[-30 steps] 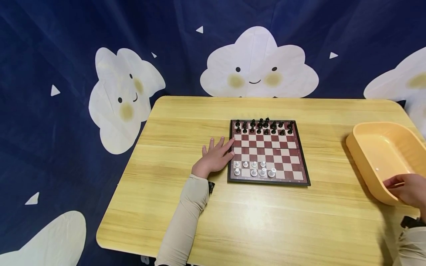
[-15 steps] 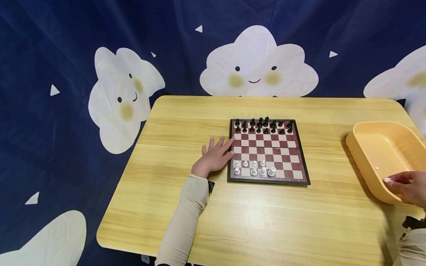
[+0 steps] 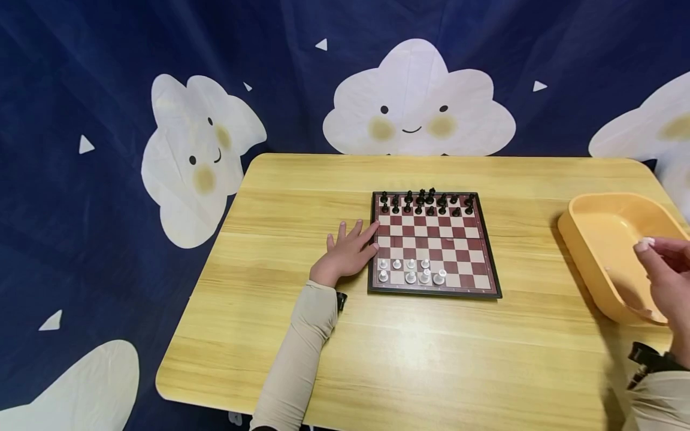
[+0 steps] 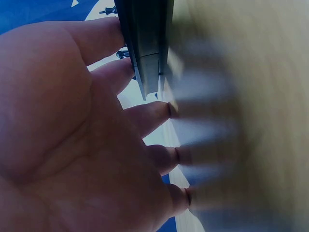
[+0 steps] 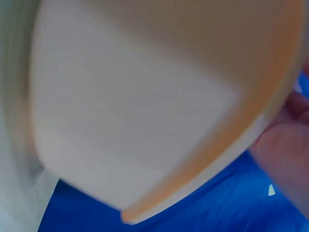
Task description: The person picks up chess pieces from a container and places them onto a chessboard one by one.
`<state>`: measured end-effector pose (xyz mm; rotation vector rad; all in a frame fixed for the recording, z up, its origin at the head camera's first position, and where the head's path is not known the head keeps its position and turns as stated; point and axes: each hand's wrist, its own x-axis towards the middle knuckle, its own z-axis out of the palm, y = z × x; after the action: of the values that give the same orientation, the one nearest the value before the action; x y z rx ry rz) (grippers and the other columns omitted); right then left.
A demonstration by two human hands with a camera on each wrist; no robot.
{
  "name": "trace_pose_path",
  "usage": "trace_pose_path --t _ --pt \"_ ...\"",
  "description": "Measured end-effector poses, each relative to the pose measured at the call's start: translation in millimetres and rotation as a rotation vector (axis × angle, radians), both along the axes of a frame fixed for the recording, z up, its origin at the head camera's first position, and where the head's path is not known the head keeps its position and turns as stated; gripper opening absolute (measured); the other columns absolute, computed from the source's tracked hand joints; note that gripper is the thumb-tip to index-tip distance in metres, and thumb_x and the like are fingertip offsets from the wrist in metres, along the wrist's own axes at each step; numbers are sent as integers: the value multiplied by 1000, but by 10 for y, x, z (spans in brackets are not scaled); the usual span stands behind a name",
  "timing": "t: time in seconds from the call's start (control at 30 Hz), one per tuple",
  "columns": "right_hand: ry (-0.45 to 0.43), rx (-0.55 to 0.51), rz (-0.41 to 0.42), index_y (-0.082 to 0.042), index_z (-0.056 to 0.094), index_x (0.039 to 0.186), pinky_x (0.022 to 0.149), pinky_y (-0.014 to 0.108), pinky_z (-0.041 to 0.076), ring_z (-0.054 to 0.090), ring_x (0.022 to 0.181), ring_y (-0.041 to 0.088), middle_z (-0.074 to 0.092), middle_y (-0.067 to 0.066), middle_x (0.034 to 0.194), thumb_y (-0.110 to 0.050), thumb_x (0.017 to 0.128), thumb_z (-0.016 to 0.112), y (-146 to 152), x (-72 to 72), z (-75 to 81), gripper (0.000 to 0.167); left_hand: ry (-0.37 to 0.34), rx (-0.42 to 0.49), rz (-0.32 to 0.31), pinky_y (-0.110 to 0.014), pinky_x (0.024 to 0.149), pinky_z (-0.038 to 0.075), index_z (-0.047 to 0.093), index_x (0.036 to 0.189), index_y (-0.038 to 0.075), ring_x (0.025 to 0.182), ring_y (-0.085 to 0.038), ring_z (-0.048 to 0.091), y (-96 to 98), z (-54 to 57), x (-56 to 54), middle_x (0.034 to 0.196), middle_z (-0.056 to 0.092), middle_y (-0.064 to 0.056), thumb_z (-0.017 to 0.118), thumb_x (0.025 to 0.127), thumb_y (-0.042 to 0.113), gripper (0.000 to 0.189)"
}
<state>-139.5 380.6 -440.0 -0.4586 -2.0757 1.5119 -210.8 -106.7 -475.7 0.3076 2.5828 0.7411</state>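
My left hand (image 3: 345, 256) rests with spread fingers at the left edge of a chessboard (image 3: 460, 245). In the left wrist view, thumb and index finger touch the board's dark side (image 4: 147, 53), while the other fingertips stand on the table. Over the yellow plastic basin (image 3: 584, 263) at far right, my right hand (image 3: 671, 284) pinches a small white chess piece (image 3: 647, 240), mostly hidden by the fingers. Black chess pieces (image 3: 430, 211) fill the board's two far rows. Several white chess pieces (image 3: 425, 276) stand on its near left side.
The wooden table (image 3: 409, 359) extends around the board, with bare surface in front and on the left. A blue curtain (image 3: 291, 72) with smiling clouds hangs behind it. One small white thing (image 3: 608, 269) lies inside the basin.
My right hand dips in the basin at first, then shows a white chess piece between its fingertips and rises with it. My left hand stays at the board's edge.
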Motion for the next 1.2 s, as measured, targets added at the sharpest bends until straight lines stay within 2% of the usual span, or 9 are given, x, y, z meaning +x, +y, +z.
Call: trace_pose_path --t 0.07,0.13,0.23,0.43,0.6,0.73,0.9,1.0,1.2 --pt "160 -36 74 -16 78 91 59 4 41 55 62 -6 68 -19 77 11 94 62 -82 -20 20 31 2 -4 -1 -63 121 -10 16 167 38 157 -38 -16 0 2 -1 174 4 -5 32 111 49 59" --pt "268 -16 146 -2 77 107 62 5 45 60 66 -5 72 -16 84 13 94 62 -167 -26 47 25 4 -5 -1 -63 121 -10 16 167 38 157 -38 -15 -1 9 2 174 5 -6 32 111 49 59" --pt "363 -40 248 9 67 128 66 6 48 64 72 -2 74 -10 91 13 96 60 -286 -26 99 33 6 -4 -4 -64 121 -10 17 167 37 157 -38 -15 0 15 5 174 5 -6 32 111 49 59" --pt "444 -185 391 23 61 125 66 11 52 68 71 8 76 2 90 17 93 62 -517 -25 211 32 5 -5 -6 -64 121 -9 16 167 38 157 -38 -15 -2 15 5 174 5 -6 32 111 49 59" --pt "440 -109 357 26 62 118 64 12 53 70 69 8 78 3 91 17 89 69 -677 -11 248 31 -1 -3 -7 -64 121 -10 16 167 38 157 -38 -16 0 12 1 174 4 -5 32 111 50 59" --pt "438 -122 362 27 63 114 64 12 53 70 68 9 78 5 89 19 87 70 -777 -13 262 29 0 5 -3 -64 120 -10 17 167 37 157 -38 -15 -3 9 -2 174 5 -6 32 111 49 59" --pt "445 -244 388 28 62 113 61 13 52 69 67 12 77 8 86 19 85 71 -880 -8 256 30 -3 2 1 -64 121 -10 16 167 38 157 -38 -16 -5 3 -6 174 4 -5 32 111 50 60" --pt "449 -268 389 28 62 110 60 14 53 68 65 14 76 9 85 18 85 70 -931 4 251 28 -2 4 1 -64 121 -10 16 167 38 157 -38 -16 -5 4 -3 174 5 -5 32 111 50 60" --pt "483 -358 404 31 60 101 60 18 54 66 65 17 73 15 84 22 85 59 -1064 35 253 19 1 14 2 -64 120 -11 17 167 37 157 -38 -16 -5 5 3 174 5 -6 33 111 50 60"
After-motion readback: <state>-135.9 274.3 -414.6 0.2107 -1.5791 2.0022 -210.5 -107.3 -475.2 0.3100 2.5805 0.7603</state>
